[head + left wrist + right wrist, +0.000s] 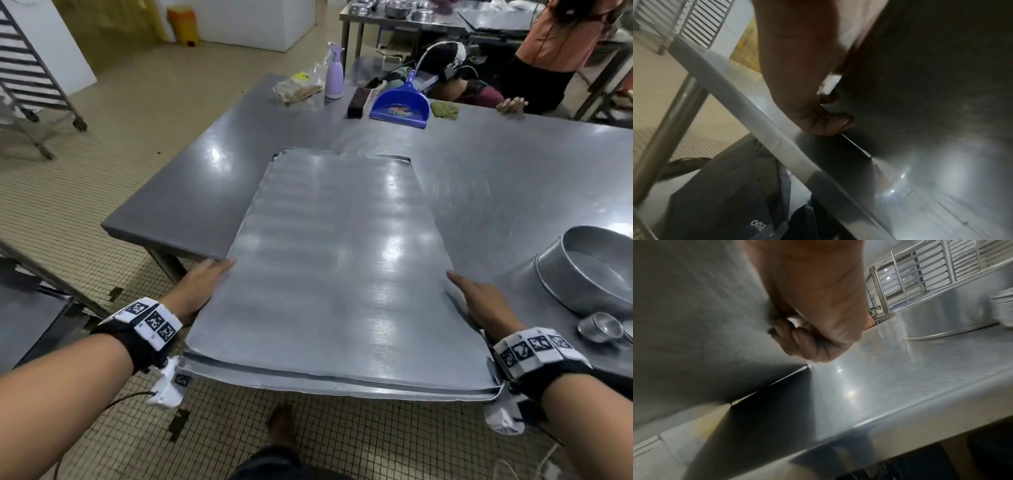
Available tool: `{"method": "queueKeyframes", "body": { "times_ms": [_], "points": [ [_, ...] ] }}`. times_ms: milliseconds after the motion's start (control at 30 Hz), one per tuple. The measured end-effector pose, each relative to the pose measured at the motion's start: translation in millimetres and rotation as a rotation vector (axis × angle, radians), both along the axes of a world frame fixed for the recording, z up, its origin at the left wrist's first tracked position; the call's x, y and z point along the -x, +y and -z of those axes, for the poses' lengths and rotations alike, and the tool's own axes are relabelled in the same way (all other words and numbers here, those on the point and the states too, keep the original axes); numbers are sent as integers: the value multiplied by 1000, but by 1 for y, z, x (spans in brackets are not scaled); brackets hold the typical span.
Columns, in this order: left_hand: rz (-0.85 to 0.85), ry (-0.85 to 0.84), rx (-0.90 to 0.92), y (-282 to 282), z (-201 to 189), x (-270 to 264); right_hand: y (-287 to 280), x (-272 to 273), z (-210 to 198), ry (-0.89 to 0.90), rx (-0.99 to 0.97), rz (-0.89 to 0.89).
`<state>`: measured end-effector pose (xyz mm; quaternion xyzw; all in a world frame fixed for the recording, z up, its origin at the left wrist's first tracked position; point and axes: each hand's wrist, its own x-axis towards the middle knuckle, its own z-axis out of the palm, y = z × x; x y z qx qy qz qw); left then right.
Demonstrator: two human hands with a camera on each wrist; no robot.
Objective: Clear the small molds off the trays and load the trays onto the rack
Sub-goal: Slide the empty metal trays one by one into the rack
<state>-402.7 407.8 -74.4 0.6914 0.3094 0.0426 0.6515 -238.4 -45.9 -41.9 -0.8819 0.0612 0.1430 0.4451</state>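
Observation:
A large flat metal tray (335, 274) with nothing on it lies lengthwise over the steel table (191, 192), its near end jutting past the table's edge. My left hand (202, 284) grips its left side, thumb on top. In the left wrist view the fingers (824, 118) curl under the tray's rim (931, 81). My right hand (479, 301) grips the right side the same way, its fingers (809, 344) curled beneath the tray (694, 321). Small metal molds (601, 329) sit at the table's right edge. A wheeled rack (27, 68) stands far left.
A large round pan (589, 270) sits right of the tray. At the table's far end are a blue dustpan (400, 106), a purple spray bottle (334, 73), a plastic bag (299, 87) and a green cloth (444, 110). Another person (555, 41) stands there.

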Motion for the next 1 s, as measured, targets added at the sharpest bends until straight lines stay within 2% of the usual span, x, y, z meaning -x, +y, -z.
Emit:
{"method": "queueKeyframes", "body": {
  "times_ms": [133,233,300,500,700,933,1000],
  "points": [
    [-46,-8,-67,5,-9,-26,8,-20,-5,-5,54,-42],
    [27,70,-221,14,-11,-41,23,-28,-9,-3,110,-63],
    [65,101,-318,21,-15,-52,34,-31,-16,-31,88,-54],
    [73,63,-404,50,-22,-84,64,-65,-28,-64,33,-44],
    [22,30,-336,82,-30,-98,103,-95,-46,-121,-61,-7],
    [-119,-68,-286,116,-69,-95,148,-147,-80,-154,-252,-121],
    [-180,-97,-313,112,-93,-92,162,-163,-98,-184,-314,-176]
  ]
}}
